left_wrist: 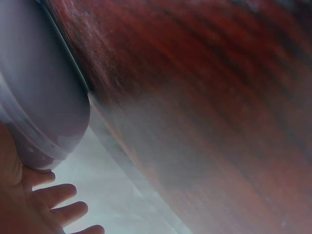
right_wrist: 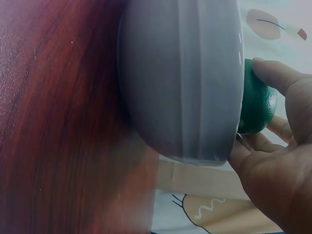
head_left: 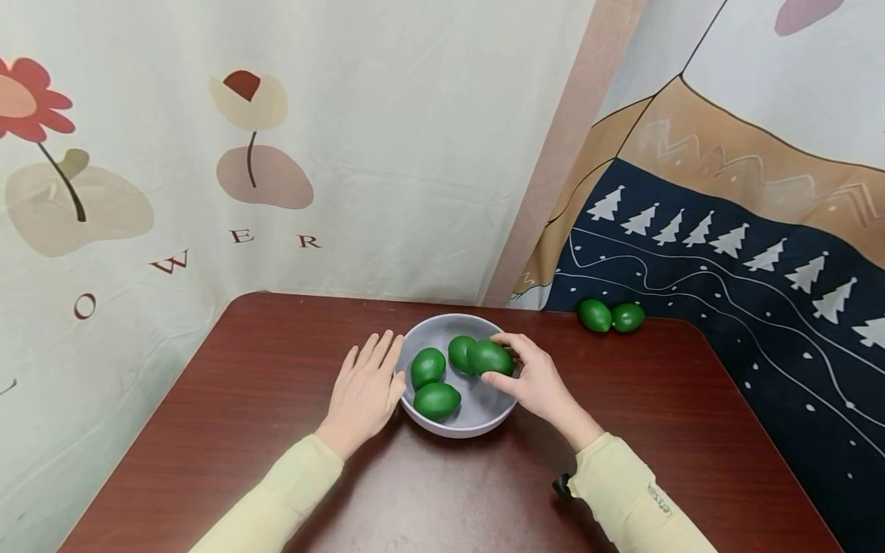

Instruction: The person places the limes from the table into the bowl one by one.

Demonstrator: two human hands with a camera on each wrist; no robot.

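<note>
Grey bowl (head_left: 484, 401) contains three green fruits (head_left: 438, 402) — my right hand (head_left: 541, 385) grips a fourth fruit (head_left: 490, 359) above the bowl's right side; my left hand (head_left: 364, 393), fingers straight, at its left edge — hands apart

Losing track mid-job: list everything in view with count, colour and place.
Table: one, reddish brown, foreground
Bowl: one, greyish lavender, on the table
Resting limes: three, green, in the bowl
Held lime: one, green, bowl's right side
Far limes: two, green, table's back right
Printed backdrop: count unclear; off-white, navy and tan; behind the table
Small device: one, black, at right wrist
Sleeves: two, pale yellow, forearms
Left hand: one, bare, bowl's left side
Right hand: one, bare, fingers around the held lime
</note>
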